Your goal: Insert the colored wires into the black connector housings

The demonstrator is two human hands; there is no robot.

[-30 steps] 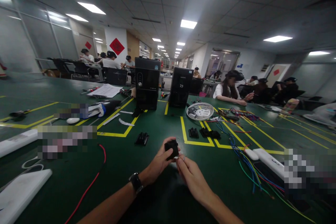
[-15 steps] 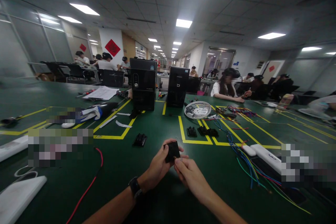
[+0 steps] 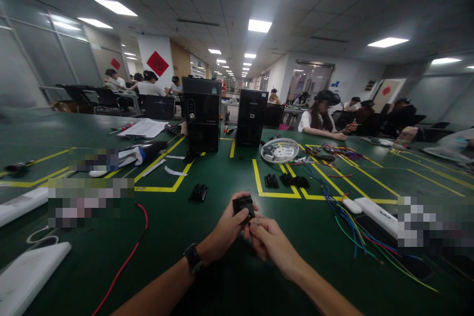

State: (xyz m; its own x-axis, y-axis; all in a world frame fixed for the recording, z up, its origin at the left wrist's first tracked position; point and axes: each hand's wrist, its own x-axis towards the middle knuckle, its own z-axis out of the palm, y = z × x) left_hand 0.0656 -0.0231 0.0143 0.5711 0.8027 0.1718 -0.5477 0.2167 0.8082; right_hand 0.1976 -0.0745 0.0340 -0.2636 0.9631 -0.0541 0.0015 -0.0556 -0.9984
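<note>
My left hand (image 3: 228, 227) is closed around a small black plastic part (image 3: 243, 204), held above the green table with the thumb across its face. Close against the part's lower right edge, my right hand (image 3: 273, 242) has its thumb and fingers pinched together. Whatever sits in that pinch is too small to make out. Similar black plastic parts lie beyond my hands: one piece (image 3: 199, 192) to the left, another piece (image 3: 271, 180) to the right, and a touching pair (image 3: 294, 180) beside that.
Two black computer towers (image 3: 202, 118) stand ahead. Right of them is a white perforated round cover (image 3: 280, 150). Loose coloured wires (image 3: 344, 219) and a white power strip (image 3: 377, 217) lie right, a red wire (image 3: 135, 247) left. A person (image 3: 322, 113) sits across the table.
The black part has tilted in my left hand, and the left thumb has moved lower across its face. My right hand stays pinched beside it. The view has shifted slightly.
</note>
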